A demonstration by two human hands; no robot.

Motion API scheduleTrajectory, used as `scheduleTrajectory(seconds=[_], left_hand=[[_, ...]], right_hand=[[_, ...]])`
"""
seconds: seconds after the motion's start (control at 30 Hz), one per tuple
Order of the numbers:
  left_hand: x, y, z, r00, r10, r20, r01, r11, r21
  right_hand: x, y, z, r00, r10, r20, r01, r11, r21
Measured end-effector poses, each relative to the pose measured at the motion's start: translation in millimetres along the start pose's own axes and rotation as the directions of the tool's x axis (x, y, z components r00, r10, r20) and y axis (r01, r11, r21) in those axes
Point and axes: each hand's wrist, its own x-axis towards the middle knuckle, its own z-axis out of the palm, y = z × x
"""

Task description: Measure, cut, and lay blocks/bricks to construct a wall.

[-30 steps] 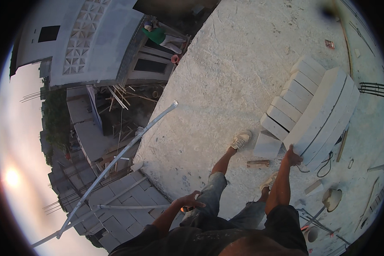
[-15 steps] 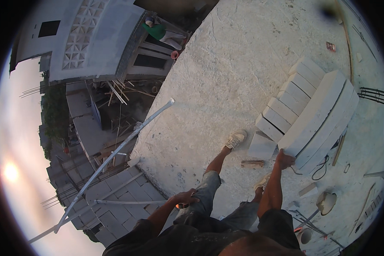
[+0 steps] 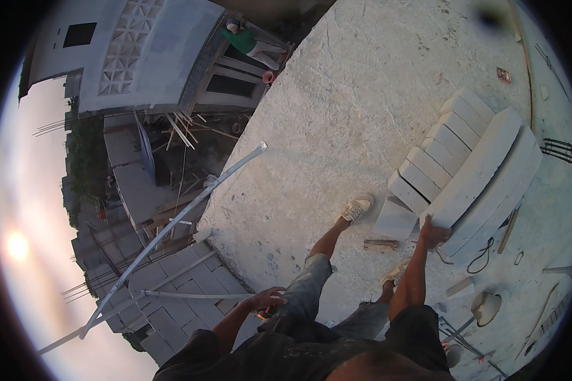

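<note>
My right hand (image 3: pixel 433 236) is closed around the near end of a long pale block (image 3: pixel 470 174), with the thumb over its top edge. This block lies along a stack of pale blocks (image 3: pixel 435 152). A second long block (image 3: pixel 505 190) lies beside it, a dark gap between the two. My left hand (image 3: pixel 271 297) is beside my left thigh, fingers curled. A small dark-and-orange thing shows under its palm; what it is cannot be made out.
A loose pale block (image 3: pixel 394 219) and a wood scrap (image 3: pixel 380 245) lie near my feet. A shovel (image 3: pixel 486 308) and a black cord loop (image 3: pixel 481 255) lie right. The slab's edge drops off left, crossed by a long metal bar (image 3: pixel 184 213). A person in green (image 3: pixel 241 41) is far off.
The gap between the two long blocks has widened, my right hand still on the nearer one's end. My left hand has shifted slightly left with the dark-and-orange thing. The view has shifted a little.
</note>
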Motion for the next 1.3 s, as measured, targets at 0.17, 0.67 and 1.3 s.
scheduleTrajectory(seconds=[0.17,0.67,1.3], left_hand=[[10,8,-3,0.999,-0.045,-0.003,0.044,0.959,0.28],[1,70,-69,0.958,0.241,-0.153,-0.171,0.914,0.369],[-59,29,-53,0.936,0.113,0.332,-0.302,0.741,0.6]], right_hand=[[11,12,-7,0.982,-0.089,0.168,0.068,0.99,0.127],[-17,79,-186,0.957,-0.153,0.247,0.064,0.941,0.333],[-306,271,-286,0.841,0.042,0.54,0.069,0.98,-0.184]])
